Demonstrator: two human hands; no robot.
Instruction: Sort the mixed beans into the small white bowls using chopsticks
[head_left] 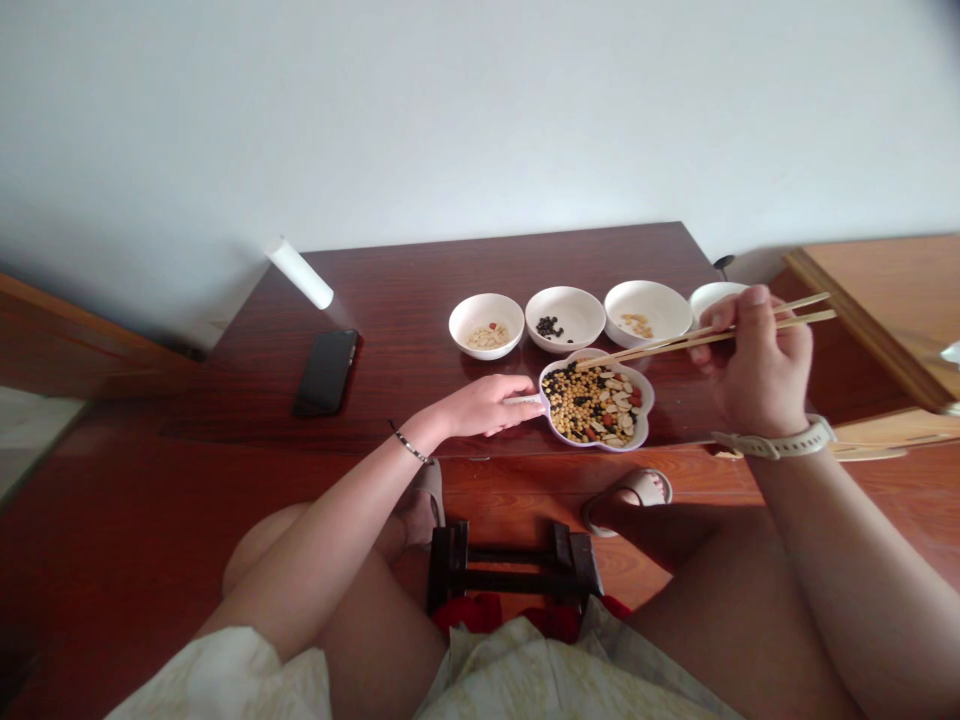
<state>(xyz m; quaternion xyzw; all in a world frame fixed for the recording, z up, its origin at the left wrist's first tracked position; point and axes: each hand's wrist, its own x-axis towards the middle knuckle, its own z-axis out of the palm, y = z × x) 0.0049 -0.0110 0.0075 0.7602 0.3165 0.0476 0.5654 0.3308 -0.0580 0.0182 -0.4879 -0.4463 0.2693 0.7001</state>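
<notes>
A white, lobed dish with a purple rim (649,400) holds mixed soybeans, black beans, red beans and pale seeds. My left hand (480,406) grips the dish's short white handle (524,401) at its left side. My right hand (757,365) holds a pair of wooden chopsticks (652,345), their tips just over the dish's upper edge. Beyond the dish stands a row of white bowls. One bowl (457,335) has pale seeds and a red bean, another (577,330) has black beans, and a third (675,325) has pale yellow pieces. A fourth bowl (712,291) is partly hidden behind my right hand.
All this sits on a dark reddish wooden table (480,262). A black phone (325,372) lies to the left, and a white cylinder (300,273) lies at the far edge. A wooden board (862,310) stands at right. A low dark stool (510,570) stands near my sandaled feet.
</notes>
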